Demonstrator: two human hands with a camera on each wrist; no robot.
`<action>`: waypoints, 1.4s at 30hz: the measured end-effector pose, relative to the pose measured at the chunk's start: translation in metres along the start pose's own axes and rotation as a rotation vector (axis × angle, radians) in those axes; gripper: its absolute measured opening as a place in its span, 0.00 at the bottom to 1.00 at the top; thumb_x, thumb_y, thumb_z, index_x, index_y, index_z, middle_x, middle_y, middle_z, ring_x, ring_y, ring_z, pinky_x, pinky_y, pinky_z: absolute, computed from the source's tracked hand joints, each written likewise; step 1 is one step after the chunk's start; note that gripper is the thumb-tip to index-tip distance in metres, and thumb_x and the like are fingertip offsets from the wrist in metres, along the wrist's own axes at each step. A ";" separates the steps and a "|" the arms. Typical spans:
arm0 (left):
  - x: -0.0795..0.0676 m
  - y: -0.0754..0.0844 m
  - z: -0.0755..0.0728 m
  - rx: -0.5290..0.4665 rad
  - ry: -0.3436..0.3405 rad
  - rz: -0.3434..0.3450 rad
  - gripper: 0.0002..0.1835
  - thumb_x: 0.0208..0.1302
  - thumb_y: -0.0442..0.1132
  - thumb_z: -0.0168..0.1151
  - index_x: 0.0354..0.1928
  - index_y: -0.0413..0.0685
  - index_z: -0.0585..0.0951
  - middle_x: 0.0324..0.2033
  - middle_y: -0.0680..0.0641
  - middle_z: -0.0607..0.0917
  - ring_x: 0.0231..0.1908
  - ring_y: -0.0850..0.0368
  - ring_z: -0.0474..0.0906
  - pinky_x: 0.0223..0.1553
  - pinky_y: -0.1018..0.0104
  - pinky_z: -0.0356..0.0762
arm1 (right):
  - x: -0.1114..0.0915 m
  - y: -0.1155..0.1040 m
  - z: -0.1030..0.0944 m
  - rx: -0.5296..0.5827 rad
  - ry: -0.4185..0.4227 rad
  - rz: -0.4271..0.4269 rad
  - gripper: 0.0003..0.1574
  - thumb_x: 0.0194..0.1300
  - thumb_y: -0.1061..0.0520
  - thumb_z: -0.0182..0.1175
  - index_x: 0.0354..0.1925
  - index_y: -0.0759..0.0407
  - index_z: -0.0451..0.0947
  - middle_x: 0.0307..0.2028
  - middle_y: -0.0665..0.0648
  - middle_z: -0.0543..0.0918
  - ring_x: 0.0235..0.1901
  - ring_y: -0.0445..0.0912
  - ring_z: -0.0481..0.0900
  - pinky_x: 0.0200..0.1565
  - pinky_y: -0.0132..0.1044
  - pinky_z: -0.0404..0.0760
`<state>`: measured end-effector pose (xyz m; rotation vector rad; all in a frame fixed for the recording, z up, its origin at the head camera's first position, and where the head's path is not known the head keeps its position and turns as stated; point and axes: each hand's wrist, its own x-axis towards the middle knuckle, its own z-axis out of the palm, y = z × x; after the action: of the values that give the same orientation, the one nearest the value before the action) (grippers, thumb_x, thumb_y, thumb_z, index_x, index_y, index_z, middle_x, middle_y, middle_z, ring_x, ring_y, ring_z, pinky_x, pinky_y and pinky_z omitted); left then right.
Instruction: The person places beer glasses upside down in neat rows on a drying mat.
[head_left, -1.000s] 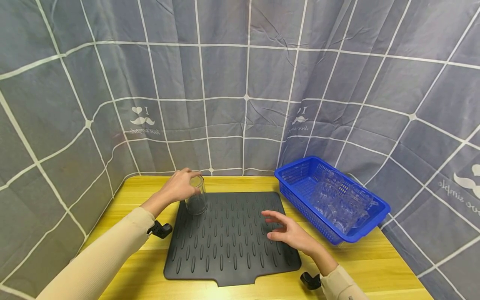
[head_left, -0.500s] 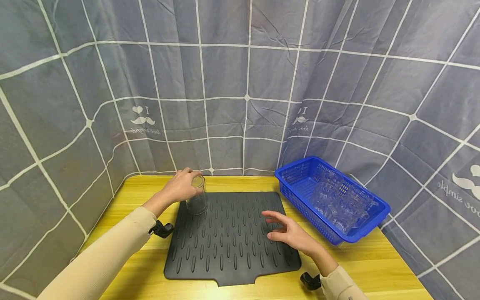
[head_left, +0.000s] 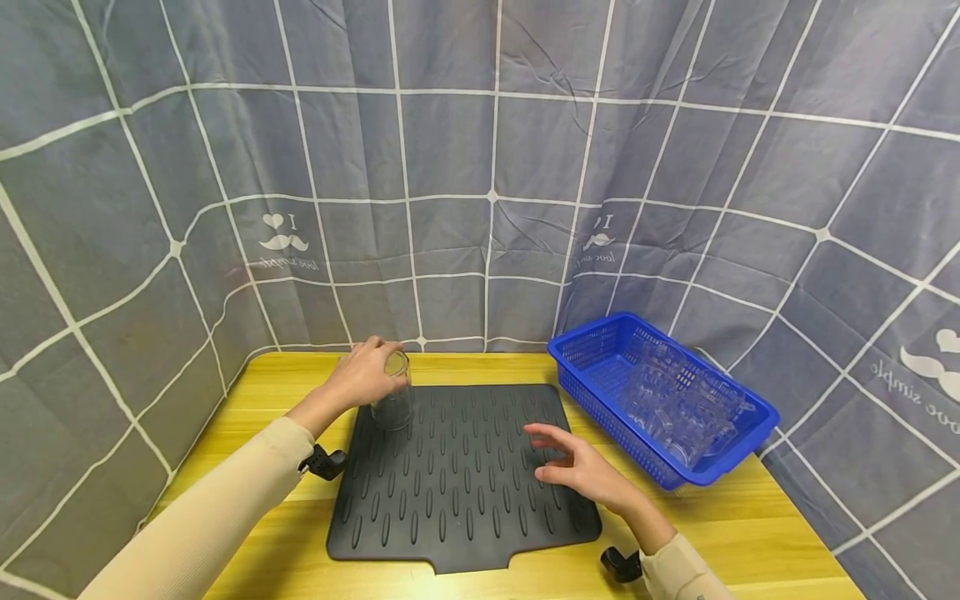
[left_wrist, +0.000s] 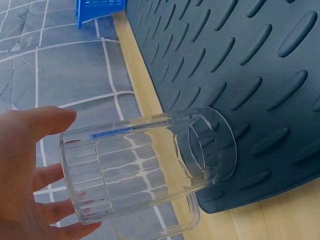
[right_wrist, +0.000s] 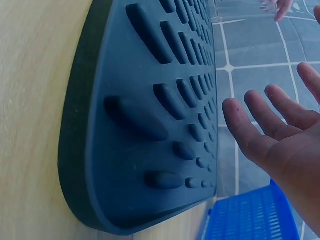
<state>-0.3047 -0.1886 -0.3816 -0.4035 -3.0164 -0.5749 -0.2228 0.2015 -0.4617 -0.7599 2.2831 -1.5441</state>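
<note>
A clear glass mug (head_left: 393, 408) stands at the far left corner of the dark ribbed mat (head_left: 465, 467). Its handle (left_wrist: 195, 220) shows low in the left wrist view. My left hand (head_left: 365, 372) is around the mug's upper end, thumb on one side and fingers on the other. In the left wrist view a small gap shows between the thumb (left_wrist: 55, 119) and the glass, and the fingers are spread. Whether any finger touches the far side is hard to see. Over the mat's right part, my right hand (head_left: 577, 467) hovers with fingers apart, holding nothing.
A blue plastic basket (head_left: 600, 392) with several clear glass pieces (head_left: 675, 408) stands to the right of the mat. The yellow wooden table (head_left: 735, 533) meets a grey checked curtain (head_left: 450, 233) at the back and sides.
</note>
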 end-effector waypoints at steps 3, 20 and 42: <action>-0.002 0.002 -0.001 -0.011 0.031 -0.001 0.38 0.66 0.56 0.64 0.74 0.50 0.69 0.68 0.34 0.68 0.67 0.31 0.64 0.61 0.26 0.61 | -0.001 -0.001 0.000 0.001 -0.003 0.001 0.38 0.71 0.54 0.63 0.74 0.45 0.63 0.73 0.60 0.66 0.70 0.68 0.63 0.59 0.39 0.78; -0.023 0.030 0.002 -0.139 0.247 0.103 0.28 0.66 0.48 0.63 0.66 0.48 0.76 0.62 0.42 0.75 0.66 0.39 0.66 0.62 0.36 0.69 | 0.000 -0.003 0.001 -0.016 0.019 -0.011 0.37 0.70 0.54 0.64 0.74 0.45 0.64 0.71 0.60 0.68 0.69 0.68 0.64 0.59 0.37 0.77; -0.060 0.064 0.016 -0.304 0.310 0.218 0.23 0.67 0.46 0.65 0.62 0.52 0.79 0.60 0.48 0.78 0.63 0.45 0.73 0.57 0.43 0.76 | 0.006 -0.009 -0.007 -0.034 0.021 -0.037 0.38 0.70 0.55 0.64 0.74 0.45 0.64 0.72 0.58 0.67 0.69 0.68 0.64 0.59 0.40 0.77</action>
<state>-0.2303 -0.1402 -0.3797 -0.5861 -2.5547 -0.9776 -0.2286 0.2014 -0.4505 -0.8027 2.3288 -1.5392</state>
